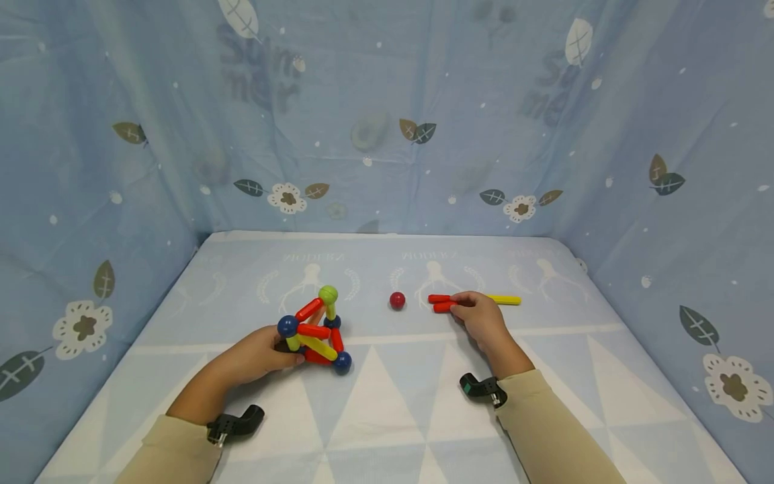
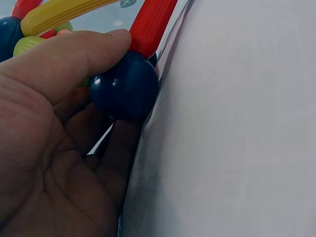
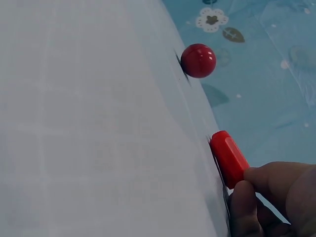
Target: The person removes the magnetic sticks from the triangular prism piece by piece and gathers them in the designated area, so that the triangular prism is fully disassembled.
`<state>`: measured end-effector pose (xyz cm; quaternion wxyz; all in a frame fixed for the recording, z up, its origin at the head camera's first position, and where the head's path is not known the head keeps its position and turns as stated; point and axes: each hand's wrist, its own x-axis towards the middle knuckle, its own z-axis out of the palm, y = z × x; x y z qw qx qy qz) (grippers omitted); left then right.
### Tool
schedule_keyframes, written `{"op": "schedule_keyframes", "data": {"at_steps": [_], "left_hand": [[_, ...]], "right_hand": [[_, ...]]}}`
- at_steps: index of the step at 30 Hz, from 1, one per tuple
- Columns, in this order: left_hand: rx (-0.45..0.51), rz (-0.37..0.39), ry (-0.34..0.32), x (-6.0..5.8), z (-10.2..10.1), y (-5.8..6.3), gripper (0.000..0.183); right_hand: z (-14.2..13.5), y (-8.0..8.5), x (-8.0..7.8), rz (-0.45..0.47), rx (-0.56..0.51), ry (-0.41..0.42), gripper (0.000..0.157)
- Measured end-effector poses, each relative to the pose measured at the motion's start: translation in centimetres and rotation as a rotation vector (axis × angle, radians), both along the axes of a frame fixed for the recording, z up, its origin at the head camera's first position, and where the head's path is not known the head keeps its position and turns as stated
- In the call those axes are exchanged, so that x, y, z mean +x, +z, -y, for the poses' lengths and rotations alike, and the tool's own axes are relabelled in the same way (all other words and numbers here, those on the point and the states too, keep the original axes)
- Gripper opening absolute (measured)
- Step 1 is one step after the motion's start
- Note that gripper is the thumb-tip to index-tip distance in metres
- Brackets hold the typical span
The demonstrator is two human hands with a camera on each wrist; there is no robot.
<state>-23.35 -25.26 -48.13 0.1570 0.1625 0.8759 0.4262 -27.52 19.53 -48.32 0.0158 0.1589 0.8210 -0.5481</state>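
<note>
On the left part of the table stands a frame of coloured rods (image 1: 313, 331) joined by several blue balls and a green ball (image 1: 328, 294) at its top. My left hand (image 1: 261, 354) grips its lower left corner; in the left wrist view the thumb and fingers pinch a blue ball (image 2: 124, 86) there, with a red rod (image 2: 153, 27) attached. To the right, my right hand (image 1: 482, 323) pinches the end of a short red rod (image 3: 229, 159) between thumb and finger. Another red rod (image 1: 438, 298) lies just behind it, partly covered by the fingers.
A loose red ball (image 1: 397, 300) sits between the frame and my right hand. A yellow rod (image 1: 506, 300) sticks out to the right behind that hand. Patterned cloth walls (image 1: 387, 168) enclose the table (image 1: 387, 417) at the back and both sides.
</note>
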Motion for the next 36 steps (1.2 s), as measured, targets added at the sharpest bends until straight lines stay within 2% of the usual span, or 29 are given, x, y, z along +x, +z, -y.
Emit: {"op": "schedule_keyframes", "data": {"at_steps": [7, 15, 24, 27, 31, 36], "left_hand": [[0.004, -0.003, -0.014, 0.0, 0.0, 0.1, 0.048], [-0.012, -0.013, -0.003, 0.0, 0.0, 0.4, 0.048], [-0.020, 0.001, 0.000, 0.2, -0.1, 0.4, 0.047], [-0.014, 0.007, 0.002, 0.3, -0.1, 0.5, 0.046], [-0.008, 0.001, -0.009, 0.3, 0.0, 0.5, 0.046], [-0.016, -0.004, -0.013, 0.3, 0.0, 0.5, 0.045]], "right_hand": [[-0.3, 0.0, 0.0, -0.001, -0.033, 0.005, 0.027], [-0.5, 0.2, 0.1, 0.014, -0.014, 0.005, 0.031], [0.6, 1.0, 1.0, -0.034, -0.069, -0.039, 0.041], [1.7, 1.6, 1.4, -0.064, -0.078, -0.003, 0.041], [3.4, 2.3, 2.0, -0.113, -0.083, 0.083, 0.040], [5.7, 3.2, 2.8, -0.162, -0.051, 0.168, 0.036]]}}
